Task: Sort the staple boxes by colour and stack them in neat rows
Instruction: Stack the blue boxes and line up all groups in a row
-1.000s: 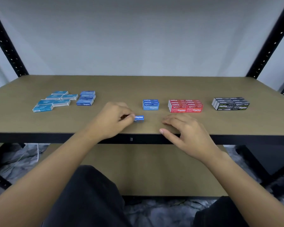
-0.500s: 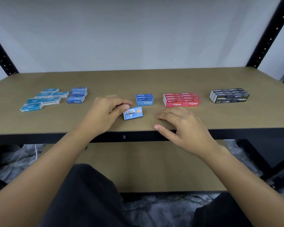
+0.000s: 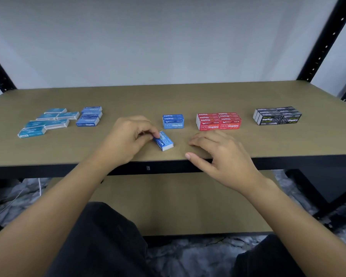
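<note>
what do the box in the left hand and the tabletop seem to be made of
Box: likely thin printed card, slightly glossy; crisp folded edges, white end, printed lettering. Tabletop: probably fibreboard or laminate, matt tan; even colour, no visible grain, thin edge on a black frame, seemingly metal.

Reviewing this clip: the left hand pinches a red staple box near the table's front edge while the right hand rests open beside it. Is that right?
Not quite. The head view shows that the staple box pinched by the left hand is blue, not red. The rest holds: it is near the front edge of the table, and the right hand rests open beside it.
</note>
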The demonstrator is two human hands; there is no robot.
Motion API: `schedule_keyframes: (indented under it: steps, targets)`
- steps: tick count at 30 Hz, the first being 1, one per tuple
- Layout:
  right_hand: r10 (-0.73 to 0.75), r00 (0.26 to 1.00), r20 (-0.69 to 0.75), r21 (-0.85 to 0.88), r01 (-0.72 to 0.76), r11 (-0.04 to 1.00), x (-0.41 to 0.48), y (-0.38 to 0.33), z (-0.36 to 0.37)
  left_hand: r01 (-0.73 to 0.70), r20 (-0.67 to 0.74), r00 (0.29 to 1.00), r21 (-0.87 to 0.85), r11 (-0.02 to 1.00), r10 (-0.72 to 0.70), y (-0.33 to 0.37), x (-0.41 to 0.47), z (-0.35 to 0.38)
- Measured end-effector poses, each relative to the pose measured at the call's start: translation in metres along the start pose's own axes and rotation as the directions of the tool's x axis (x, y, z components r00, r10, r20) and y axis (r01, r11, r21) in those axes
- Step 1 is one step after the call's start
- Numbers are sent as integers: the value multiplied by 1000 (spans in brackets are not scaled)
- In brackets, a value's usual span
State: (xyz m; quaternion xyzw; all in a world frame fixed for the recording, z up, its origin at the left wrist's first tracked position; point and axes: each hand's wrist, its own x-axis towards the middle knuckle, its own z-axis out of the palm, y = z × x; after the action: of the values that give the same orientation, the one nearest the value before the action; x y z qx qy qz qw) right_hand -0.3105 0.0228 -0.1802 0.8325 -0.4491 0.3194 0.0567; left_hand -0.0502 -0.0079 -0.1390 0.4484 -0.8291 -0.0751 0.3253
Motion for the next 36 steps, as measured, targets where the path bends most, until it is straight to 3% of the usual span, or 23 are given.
schedule_keyframes:
  steps: [4, 7, 12, 17, 24, 27, 29, 36]
  targets:
    - [4, 1000, -1, -6, -4, 1000, 0, 0, 0, 182, -44, 982, -1, 983, -182, 4, 0, 0]
    - [5, 1000, 2, -14, -5, 1000, 0, 0, -1, 282, 6, 959, 23, 959, -282, 12, 1, 0]
    - [11, 1000, 9, -30, -11, 999, 0, -1, -1, 483, -14, 871, 211, 850, -491, 36, -5, 10]
    - [18, 1000, 16, -24, -17, 1000, 0, -2, -2, 452, 10, 884, 237, 860, -467, 47, -4, 14]
    - [18, 1000, 17, -23, -18, 1000, 0, -2, -2, 515, 109, 857, -208, 831, -504, 38, -1, 1]
    - [20, 1000, 19, -9, -20, 1000, 0, -2, -3, 464, 102, 882, -364, 808, -461, 34, 0, 0]
    - [22, 999, 24, -5, -22, 1000, 0, -1, -3, 415, 67, 905, -354, 838, -420, 33, 0, 3]
    - [24, 999, 34, 4, -25, 1000, 0, -1, -4, 210, -109, 971, -49, 977, -214, 32, 6, 21]
